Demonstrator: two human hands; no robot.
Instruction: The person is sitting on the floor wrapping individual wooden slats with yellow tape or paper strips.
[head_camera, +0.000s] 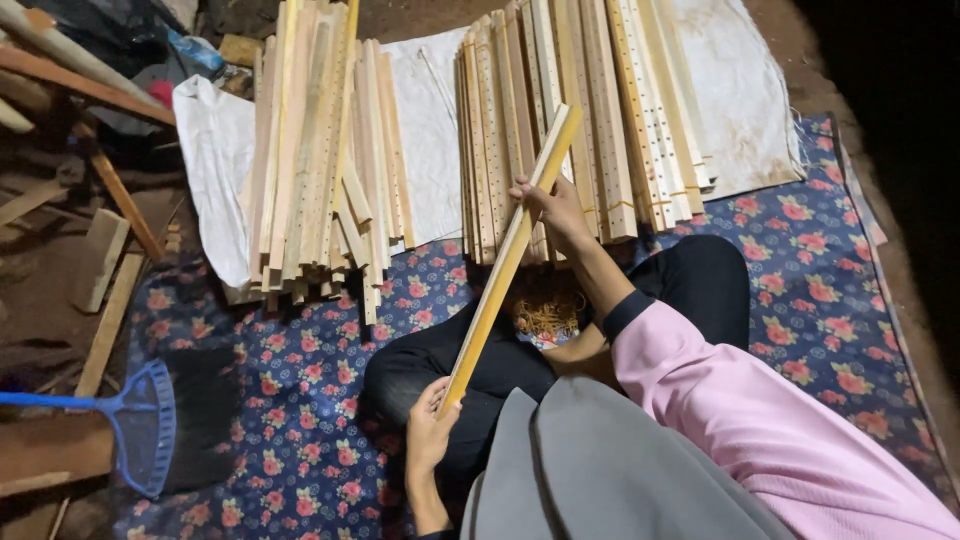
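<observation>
The long, pale yellow wooden slat (510, 258) runs diagonally above the lap. The left hand (430, 428) grips its near end; the right hand (553, 205) clasps its upper part, before the right stack of perforated wooden slats (580, 120) on the floral mat (820, 300).

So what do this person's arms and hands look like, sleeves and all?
The right arm wears a long pink sleeve with a dark cuff showing at its end near the wrist. The right hand is bare: no glove, and no ring or watch that I can make out. The left hand is bare too; its forearm shows no sleeve in view. A grey cloth covers the chest.
</observation>
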